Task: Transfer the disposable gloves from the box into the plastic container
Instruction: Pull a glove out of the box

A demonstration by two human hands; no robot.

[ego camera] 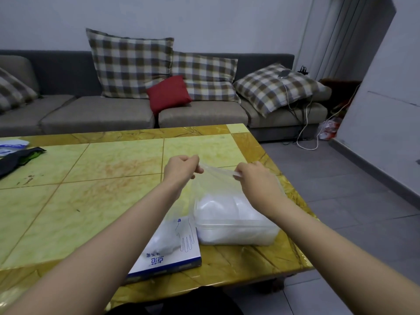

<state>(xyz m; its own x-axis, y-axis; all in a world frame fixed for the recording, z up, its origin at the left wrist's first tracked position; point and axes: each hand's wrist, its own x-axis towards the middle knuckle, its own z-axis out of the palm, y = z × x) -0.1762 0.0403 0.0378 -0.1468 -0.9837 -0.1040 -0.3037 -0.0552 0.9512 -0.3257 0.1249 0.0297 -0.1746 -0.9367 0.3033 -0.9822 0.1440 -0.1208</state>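
The left hand (181, 168) and right hand (256, 180) each pinch an edge of a clear glove (216, 176), stretched between them above the container (236, 223). The box (172, 251) lies just left of the container, nearer, on the table (102, 178).

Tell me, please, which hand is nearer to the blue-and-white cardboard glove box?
Left. The left hand hovers beyond the far end of the box; the right hand is off to its side, above the translucent plastic container. Both pinch a clear glove.

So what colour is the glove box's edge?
Blue; the flat cardboard box is white-topped. Head view.
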